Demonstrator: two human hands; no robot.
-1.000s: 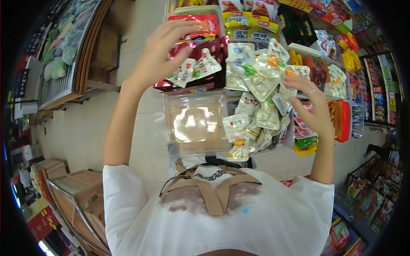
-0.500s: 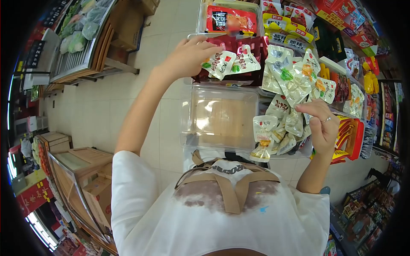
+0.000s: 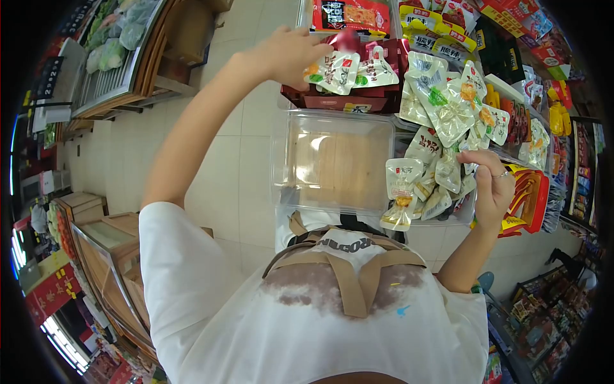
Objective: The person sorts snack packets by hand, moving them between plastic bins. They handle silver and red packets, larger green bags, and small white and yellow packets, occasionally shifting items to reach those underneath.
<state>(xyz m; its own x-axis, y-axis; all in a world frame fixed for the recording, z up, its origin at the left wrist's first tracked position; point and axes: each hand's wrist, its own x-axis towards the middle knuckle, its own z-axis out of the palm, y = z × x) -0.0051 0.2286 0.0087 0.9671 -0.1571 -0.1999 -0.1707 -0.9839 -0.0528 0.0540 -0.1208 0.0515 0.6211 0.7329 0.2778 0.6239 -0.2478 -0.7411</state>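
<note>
White snack packets (image 3: pixel 348 69) sit pinched in the closed fingers of the left hand (image 3: pixel 288 54) at eleven o'clock, over a red box (image 3: pixel 339 102), while the right hand (image 3: pixel 492 189) at three o'clock grips a bunch of pale packets (image 3: pixel 448 109) beside a clear bin (image 3: pixel 332 160).

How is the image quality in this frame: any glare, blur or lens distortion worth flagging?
Head view: strong fisheye bending, black corners; white glare on the clear bin; a small smeared patch just above the packets in the left hand; the right hand and its bunch of sachets look sharp; shelves at the right edge are dim.
</note>
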